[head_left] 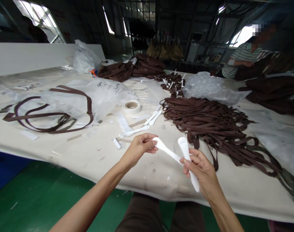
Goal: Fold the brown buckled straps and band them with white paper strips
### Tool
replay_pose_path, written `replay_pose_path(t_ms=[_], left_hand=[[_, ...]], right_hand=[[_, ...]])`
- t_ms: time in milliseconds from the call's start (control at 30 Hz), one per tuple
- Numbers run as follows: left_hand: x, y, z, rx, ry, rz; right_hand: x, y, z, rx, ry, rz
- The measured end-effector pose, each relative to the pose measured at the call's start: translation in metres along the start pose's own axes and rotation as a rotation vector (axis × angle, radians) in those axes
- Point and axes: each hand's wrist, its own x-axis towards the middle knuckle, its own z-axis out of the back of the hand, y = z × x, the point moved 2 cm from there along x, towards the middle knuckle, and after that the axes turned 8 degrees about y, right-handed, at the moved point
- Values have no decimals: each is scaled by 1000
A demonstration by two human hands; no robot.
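My left hand [144,145] pinches the rounded end of a white plastic strip with a toothed edge [169,152]. The strip's other end runs to the fingers of my right hand [201,167]. Gripped in that right hand are similar white toothed strips [184,146], lying together with their rounded ends up; how many is hidden. Both hands are above the near part of the table. More white strips [153,117] lie on the table beyond my left hand, beside a pile of brown straps [207,119].
A roll of white tape [131,107] sits mid-table. Looped brown straps [88,108] and plastic sheeting [108,93] lie to the left. Brown fabric [147,66] and a clear plastic bag [209,85] are farther back. A person in a striped top [245,54] is at the far right.
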Motion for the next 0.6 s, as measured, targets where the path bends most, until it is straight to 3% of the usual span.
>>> replay_pose_path(t_ms=[233,400,600], left_hand=[[3,1,-20,-36,99,60],[4,-1,-34,6,154,67],[1,1,-39,40,230,46]], right_hand=[[-4,18,16,-254,4,26],[5,20,15,-480,103,122],[13,6,8,-423,228,-52]])
